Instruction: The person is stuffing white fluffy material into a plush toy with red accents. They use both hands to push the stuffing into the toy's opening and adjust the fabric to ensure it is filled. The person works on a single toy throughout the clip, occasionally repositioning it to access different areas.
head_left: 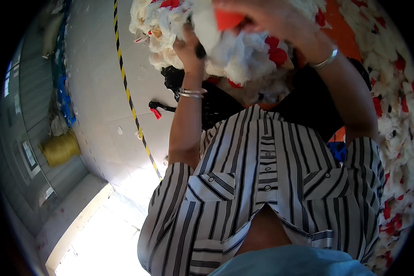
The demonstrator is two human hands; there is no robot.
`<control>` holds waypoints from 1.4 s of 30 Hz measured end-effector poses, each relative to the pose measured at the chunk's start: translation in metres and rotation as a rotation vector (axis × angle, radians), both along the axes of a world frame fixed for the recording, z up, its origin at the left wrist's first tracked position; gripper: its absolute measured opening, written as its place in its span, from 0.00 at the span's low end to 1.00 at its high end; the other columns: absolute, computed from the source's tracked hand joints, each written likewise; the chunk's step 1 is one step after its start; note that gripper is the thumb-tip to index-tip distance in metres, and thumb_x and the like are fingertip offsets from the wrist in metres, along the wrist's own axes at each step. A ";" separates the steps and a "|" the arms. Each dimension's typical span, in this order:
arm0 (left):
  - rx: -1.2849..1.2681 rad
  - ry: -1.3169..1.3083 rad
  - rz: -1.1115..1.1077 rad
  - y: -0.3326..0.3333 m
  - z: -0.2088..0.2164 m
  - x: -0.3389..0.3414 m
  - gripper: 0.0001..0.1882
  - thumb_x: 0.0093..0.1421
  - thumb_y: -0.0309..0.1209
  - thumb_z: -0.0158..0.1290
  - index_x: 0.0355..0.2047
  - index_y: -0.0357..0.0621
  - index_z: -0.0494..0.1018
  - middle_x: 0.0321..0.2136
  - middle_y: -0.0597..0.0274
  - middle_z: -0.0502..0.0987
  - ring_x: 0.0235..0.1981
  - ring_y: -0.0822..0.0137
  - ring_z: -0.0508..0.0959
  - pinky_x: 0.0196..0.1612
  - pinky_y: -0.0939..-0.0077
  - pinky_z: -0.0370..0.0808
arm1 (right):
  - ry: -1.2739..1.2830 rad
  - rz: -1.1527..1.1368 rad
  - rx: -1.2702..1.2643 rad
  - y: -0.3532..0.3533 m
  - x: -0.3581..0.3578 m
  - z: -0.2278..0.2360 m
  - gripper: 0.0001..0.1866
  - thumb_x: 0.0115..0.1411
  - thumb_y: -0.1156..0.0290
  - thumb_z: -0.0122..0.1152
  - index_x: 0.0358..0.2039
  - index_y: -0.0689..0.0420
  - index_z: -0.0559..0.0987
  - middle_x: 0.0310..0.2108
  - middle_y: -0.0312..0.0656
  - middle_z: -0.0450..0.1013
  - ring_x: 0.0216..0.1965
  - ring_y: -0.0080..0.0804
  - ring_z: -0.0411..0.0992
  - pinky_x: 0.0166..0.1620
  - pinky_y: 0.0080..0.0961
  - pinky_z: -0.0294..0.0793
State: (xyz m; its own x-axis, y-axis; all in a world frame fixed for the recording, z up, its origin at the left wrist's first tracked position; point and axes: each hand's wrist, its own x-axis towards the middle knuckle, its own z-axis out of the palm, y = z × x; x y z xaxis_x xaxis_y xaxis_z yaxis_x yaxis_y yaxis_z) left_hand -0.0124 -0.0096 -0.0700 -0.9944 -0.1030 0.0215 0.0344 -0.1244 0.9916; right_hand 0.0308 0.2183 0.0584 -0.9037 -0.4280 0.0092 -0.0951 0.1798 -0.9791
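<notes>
Close to the top edge, my left hand [189,51] is closed on a white plush piece [206,28]. A small black thing [200,50] shows at that hand; its kind is unclear. My right hand [280,22], smeared by motion, has its fingers closed at a red patch [228,20] beside the white plush. Whether the red patch belongs to the same piece cannot be made out. Both hands are over a heap of white fluffy plush pieces [250,57] with red parts, which lies in front of my lap.
More white and red plush pieces [393,124] are piled along the right side. An orange surface [342,34] shows between the heaps. Yellow-black tape [126,85] runs along the pale floor [94,55] at left. A yellow sack [60,148] stands by the wall. A black strap-like part with a red tip [156,113] juts out beside my legs.
</notes>
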 end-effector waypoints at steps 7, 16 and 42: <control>0.003 -0.018 -0.391 0.014 0.066 -0.040 0.17 0.66 0.39 0.55 0.41 0.33 0.78 0.35 0.60 0.82 0.34 0.72 0.81 0.38 0.78 0.78 | 0.105 -0.221 -0.337 0.047 -0.026 0.004 0.16 0.69 0.64 0.50 0.31 0.60 0.79 0.20 0.36 0.72 0.17 0.20 0.66 0.22 0.18 0.63; -0.222 0.252 -0.050 0.004 0.026 -0.108 0.20 0.71 0.40 0.44 0.51 0.34 0.71 0.39 0.56 0.79 0.38 0.70 0.78 0.42 0.76 0.75 | -0.143 -0.430 -0.323 0.051 -0.045 -0.014 0.15 0.68 0.59 0.54 0.40 0.59 0.78 0.36 0.39 0.77 0.31 0.26 0.77 0.29 0.21 0.71; -0.276 -0.130 0.043 -0.091 -0.040 0.043 0.14 0.63 0.29 0.52 0.47 0.36 0.77 0.35 0.62 0.81 0.35 0.73 0.79 0.40 0.77 0.77 | 0.014 -0.279 0.623 0.063 -0.090 -0.185 0.21 0.56 0.55 0.61 0.33 0.64 0.79 0.25 0.43 0.77 0.25 0.32 0.73 0.31 0.32 0.72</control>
